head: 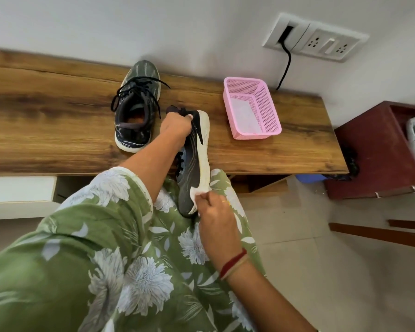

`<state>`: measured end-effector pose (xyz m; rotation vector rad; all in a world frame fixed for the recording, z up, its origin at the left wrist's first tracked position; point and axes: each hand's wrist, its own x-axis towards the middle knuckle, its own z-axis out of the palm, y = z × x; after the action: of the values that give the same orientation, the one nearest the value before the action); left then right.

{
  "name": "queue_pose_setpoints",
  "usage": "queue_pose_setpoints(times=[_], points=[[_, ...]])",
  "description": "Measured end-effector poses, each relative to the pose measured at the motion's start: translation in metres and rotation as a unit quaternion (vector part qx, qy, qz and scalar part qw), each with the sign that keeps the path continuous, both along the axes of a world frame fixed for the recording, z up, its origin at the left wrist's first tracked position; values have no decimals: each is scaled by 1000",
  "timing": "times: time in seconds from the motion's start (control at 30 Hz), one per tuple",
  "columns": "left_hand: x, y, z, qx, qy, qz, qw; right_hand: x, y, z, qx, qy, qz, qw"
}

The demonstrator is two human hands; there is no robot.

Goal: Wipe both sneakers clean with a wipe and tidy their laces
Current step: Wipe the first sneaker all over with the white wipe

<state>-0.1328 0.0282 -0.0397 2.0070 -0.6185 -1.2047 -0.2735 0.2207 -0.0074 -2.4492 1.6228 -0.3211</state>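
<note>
A dark sneaker with a white sole (194, 164) is held on its side above the table edge and my lap, toe pointing toward me. My left hand (176, 127) grips it at the heel and collar. My right hand (213, 213) pinches a white wipe (198, 191) against the sneaker's toe, by the sole edge. The second dark sneaker (135, 106) stands upright on the wooden table (46, 111) near the wall, its black laces loose and spread over both sides.
A pink plastic basket (252, 107) sits on the table to the right of the held sneaker. A black cable (285, 68) hangs from a wall socket panel (314, 37) behind it. A dark red cabinet (374, 152) stands at the table's right end.
</note>
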Motion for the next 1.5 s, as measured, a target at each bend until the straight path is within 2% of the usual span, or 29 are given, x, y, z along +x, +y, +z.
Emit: queue_pose_setpoints(times=[0.07,0.17,0.27,0.33,0.43,0.53,0.57,0.6,0.63,0.67,0.7,0.73,0.77,0.8,0.83,0.87,0.93,0.97,1.07,1.13,1.27,1.33,1.4,1.5], points=[[-1,0,-3,-3,2,3,1000,0,16,-3,-1,12,23,1000],[1,2,-4,-1,-6,2,1000,-5,26,-1,49,2,38,998],[6,5,-4,10,-38,-2,999,-11,0,5,26,-52,-17,998],[9,8,-4,20,-64,-10,998,-9,-19,6,6,-43,-41,998],[8,10,-2,17,-68,-19,997,-3,-4,0,-10,12,10,1000],[5,12,2,14,-72,-28,997,-7,34,-13,17,42,88,995],[4,12,3,15,-76,-33,996,-8,42,-11,52,26,87,994],[2,13,5,15,-82,-38,996,-10,44,-6,103,-46,44,993],[1,15,7,14,-92,-43,995,-10,41,5,184,-170,-56,966],[1,19,9,8,-99,-50,994,-11,33,16,277,-327,-175,886],[2,26,11,-9,-99,-66,993,-14,24,24,359,-483,-268,752],[4,35,12,-37,-96,-95,990,-21,14,29,403,-606,-322,605],[7,47,12,-76,-92,-139,983,-29,6,32,422,-687,-350,476],[12,61,13,-116,-87,-195,970,-35,0,33,433,-732,-360,383],[20,72,14,-143,-97,-260,950,-41,-4,34,442,-754,-358,329],[31,81,12,-160,-129,-328,922,-44,-5,35,452,-756,-359,307],[52,91,3,-187,-185,-419,869,-47,-5,33,468,-739,-371,311],[60,93,-1,-203,-186,-436,857,-48,-4,33,475,-733,-371,315],[59,91,-9,-236,-164,-439,852,-50,-7,37,480,-725,-366,333],[44,86,-9,-263,-164,-414,856,-54,-12,39,468,-737,-357,332],[11,69,14,-280,-273,-369,843,-72,-27,49,400,-771,-358,343],[0,61,26,-269,-274,-352,854,-82,-34,61,353,-780,-361,370],[-9,56,40,-259,-234,-319,881,-94,-38,75,311,-787,-347,405],[-21,50,61,-243,-232,-270,902,-109,-41,91,251,-777,-321,479]])
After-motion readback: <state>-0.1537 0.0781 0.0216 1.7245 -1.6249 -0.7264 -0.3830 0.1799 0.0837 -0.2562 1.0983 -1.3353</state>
